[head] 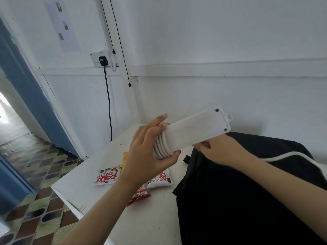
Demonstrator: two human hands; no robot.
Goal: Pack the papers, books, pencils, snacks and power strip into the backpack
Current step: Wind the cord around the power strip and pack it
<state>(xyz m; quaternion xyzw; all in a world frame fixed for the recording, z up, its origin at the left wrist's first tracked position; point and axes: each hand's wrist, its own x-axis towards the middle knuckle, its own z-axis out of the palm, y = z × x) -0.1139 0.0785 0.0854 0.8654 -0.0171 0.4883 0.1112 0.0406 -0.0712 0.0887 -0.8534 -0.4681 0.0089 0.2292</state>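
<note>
A white power strip is held in the air above the white table, its back side up, with its white cord wound several turns round its left end. My left hand grips that wound end, thumb below and fingers above. My right hand holds the strip's lower edge from underneath; the rest of the cord trails over my right forearm. The black backpack lies on the table under my right arm. Snack packets lie on the table: a white and red one, another and a red one.
A yellow packet lies partly behind my left hand. The table stands in a corner of white walls; a wall socket with a black plug and cable is at the back left. A blue door and patterned floor tiles are to the left.
</note>
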